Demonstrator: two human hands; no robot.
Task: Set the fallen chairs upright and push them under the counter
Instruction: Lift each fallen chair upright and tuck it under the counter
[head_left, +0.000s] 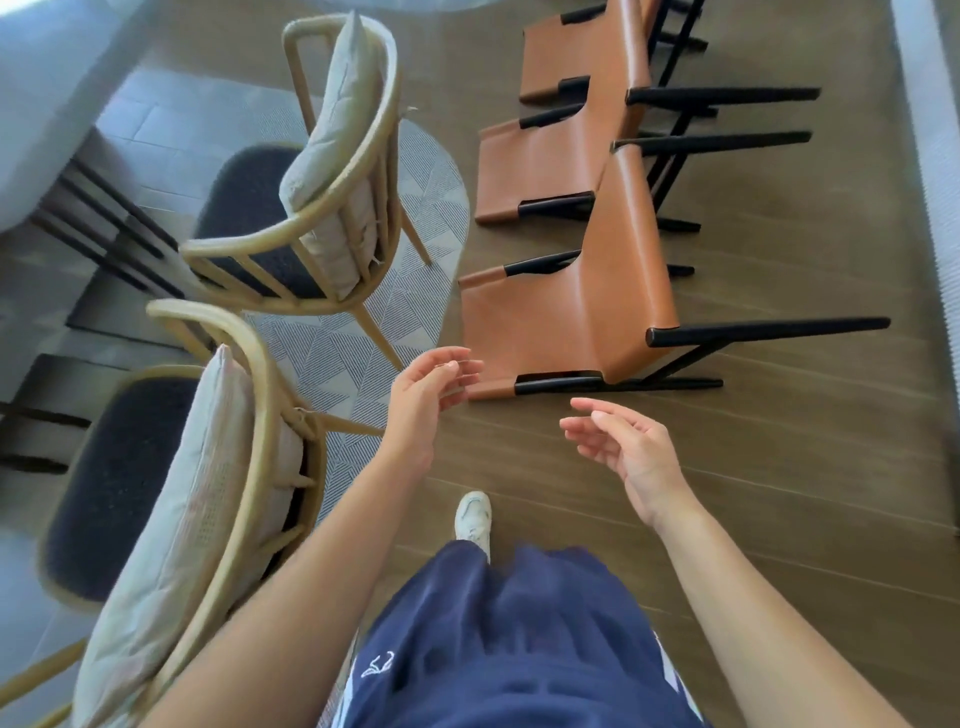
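While the left hand (431, 395) and right hand (623, 452) hover empty, fingers loosely spread, the nearest tan leather chair (597, 291) lies toppled on the wood floor (779, 467) just ahead, with the second chair (540, 161) and third chair (582, 47) beyond. Righting it is the step in hand; next, grip what looks like its backrest edge and lift.
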